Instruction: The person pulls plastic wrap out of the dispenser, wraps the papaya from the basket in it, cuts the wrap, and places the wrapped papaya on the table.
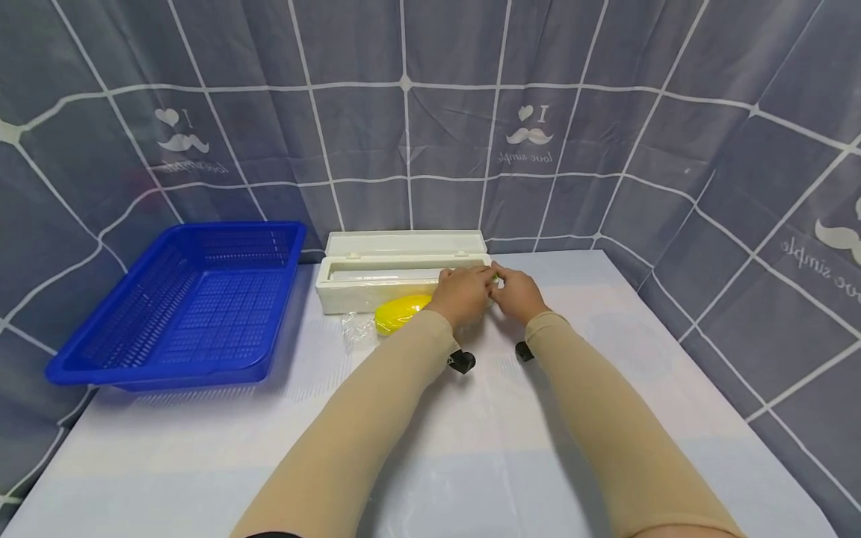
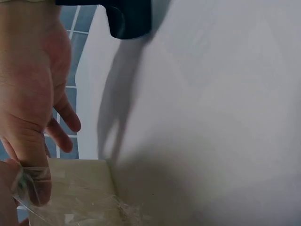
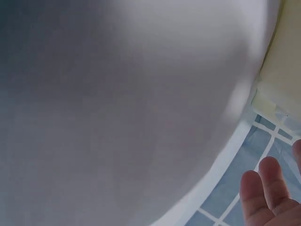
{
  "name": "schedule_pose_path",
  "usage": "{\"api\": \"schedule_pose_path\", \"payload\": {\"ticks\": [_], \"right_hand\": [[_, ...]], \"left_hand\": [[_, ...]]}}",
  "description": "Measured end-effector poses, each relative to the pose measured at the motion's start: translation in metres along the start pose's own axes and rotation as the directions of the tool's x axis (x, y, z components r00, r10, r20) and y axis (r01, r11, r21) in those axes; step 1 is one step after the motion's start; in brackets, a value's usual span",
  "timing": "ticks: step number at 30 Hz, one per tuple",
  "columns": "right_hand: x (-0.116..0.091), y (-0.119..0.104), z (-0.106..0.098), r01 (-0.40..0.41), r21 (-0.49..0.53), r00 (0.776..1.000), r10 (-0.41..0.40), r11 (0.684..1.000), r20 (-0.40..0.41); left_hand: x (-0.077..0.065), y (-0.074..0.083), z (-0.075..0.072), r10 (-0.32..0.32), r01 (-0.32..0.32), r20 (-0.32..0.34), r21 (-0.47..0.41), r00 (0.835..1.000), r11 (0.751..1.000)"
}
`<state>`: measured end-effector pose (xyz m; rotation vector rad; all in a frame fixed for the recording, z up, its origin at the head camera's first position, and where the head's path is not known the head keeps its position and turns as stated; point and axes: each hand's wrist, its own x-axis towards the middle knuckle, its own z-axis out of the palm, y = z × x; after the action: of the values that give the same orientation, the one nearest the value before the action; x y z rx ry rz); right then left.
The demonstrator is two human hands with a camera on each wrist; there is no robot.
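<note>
Meeting at the box's (image 1: 353, 299) right end, left hand (image 1: 461, 295) and right hand (image 1: 518, 295) seem placed together to control film (image 2: 87, 205) there; whether either grip pinches, I cannot tell. Box sits on the worktop (image 1: 504, 426).

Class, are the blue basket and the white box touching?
Apart. The head view shows a strip of white tabletop between the blue basket and the white box.

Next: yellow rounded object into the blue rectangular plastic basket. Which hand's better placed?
Left, likely. The left hand is immediately beside the yellow object and nearer the basket; the right hand is farther off, at the right end of the long white box. Clear plastic film touches the left thumb, though.
</note>
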<state>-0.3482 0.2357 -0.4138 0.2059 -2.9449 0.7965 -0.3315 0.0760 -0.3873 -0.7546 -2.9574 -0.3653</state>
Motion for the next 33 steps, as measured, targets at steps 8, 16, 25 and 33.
{"api": "schedule_pose_path", "payload": {"ticks": [8,16,25,33], "right_hand": [[-0.003,-0.003,-0.001,0.008,0.005,1.0,-0.008,1.0,-0.006],[-0.004,-0.003,-0.001,0.004,0.007,1.0,-0.003,1.0,-0.011],[-0.005,-0.003,0.0,-0.019,0.033,1.0,0.019,0.999,0.012],[-0.004,-0.001,0.0,-0.017,0.023,0.999,0.016,1.0,0.031]], "left_hand": [[0.003,0.001,0.005,-0.022,0.022,-0.06,0.011,0.998,1.0],[0.0,0.003,-0.001,-0.009,0.012,-0.037,0.072,0.999,0.997],[0.006,-0.002,-0.001,-0.073,0.072,-0.099,-0.013,0.992,0.997],[0.011,-0.006,-0.003,-0.213,0.182,-0.099,-0.258,0.972,0.949]]}}
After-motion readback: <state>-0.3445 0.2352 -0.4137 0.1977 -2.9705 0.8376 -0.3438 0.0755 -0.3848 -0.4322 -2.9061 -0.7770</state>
